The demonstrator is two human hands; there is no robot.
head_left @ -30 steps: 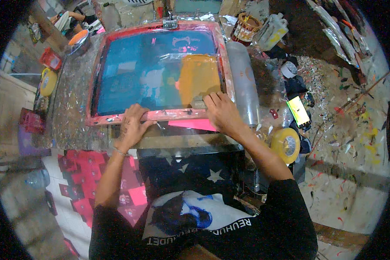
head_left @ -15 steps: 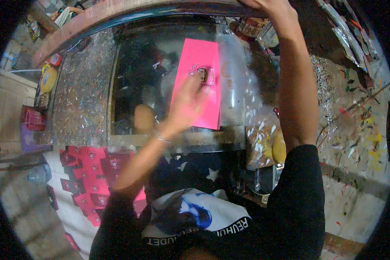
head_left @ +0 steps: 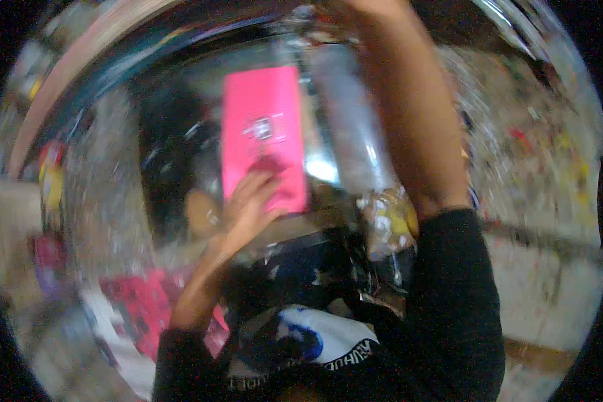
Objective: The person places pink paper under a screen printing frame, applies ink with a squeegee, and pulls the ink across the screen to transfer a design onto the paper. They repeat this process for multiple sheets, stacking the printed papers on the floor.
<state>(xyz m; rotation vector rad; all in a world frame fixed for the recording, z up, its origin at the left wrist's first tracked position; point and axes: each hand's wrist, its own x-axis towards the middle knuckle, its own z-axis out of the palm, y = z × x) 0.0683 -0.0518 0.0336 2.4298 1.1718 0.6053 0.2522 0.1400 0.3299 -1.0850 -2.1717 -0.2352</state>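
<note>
The picture is motion-blurred. A pink card (head_left: 264, 134) with a small dark print lies on the dark platen (head_left: 167, 147) in front of me. My left hand (head_left: 248, 204) is at the card's near end, with the fingers over its lower edge. My right arm reaches up to the top rim, where my right hand (head_left: 358, 7) is mostly cut off at the raised screen frame (head_left: 80, 63). The frame's pink edge arcs across the upper left.
A stack of pink cards (head_left: 141, 308) sits at the lower left by my left elbow. A yellow tape roll (head_left: 50, 177) lies at the far left. A paint-spattered table (head_left: 536, 167) and clear plastic sheeting (head_left: 355, 141) are on the right.
The screen frame, flat a second ago, has been lifted by my right hand. My left hand went onto the uncovered pink card, then slid back to its near end.
</note>
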